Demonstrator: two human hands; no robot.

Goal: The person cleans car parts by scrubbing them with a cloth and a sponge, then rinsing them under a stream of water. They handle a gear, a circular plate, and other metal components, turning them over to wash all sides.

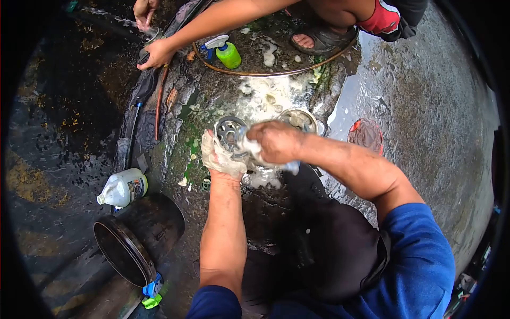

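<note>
My left hand (222, 158), coated in suds, grips the near left side of a round grey metal part with holes (229, 133). Over its right side is my right hand (276, 141), smeared by motion, closed on a soapy bluish-white scrubbing thing (253, 150) whose kind I cannot make out. Part of the metal piece is hidden behind that hand. Just beyond my right wrist lies a second round metal part (306, 118) with a pale rim, partly covered by my arm. White foam (271, 94) spreads over the wet ground around both parts.
At left a white jug (125, 189) and a black bucket (159, 223) lie tipped over, near a blue-and-green item (152, 293). A green spray bottle (228, 56) stands ahead inside a curved hose (260, 74). Another person's hand (158, 52) holds a small part. A reddish round object (366, 134) lies right.
</note>
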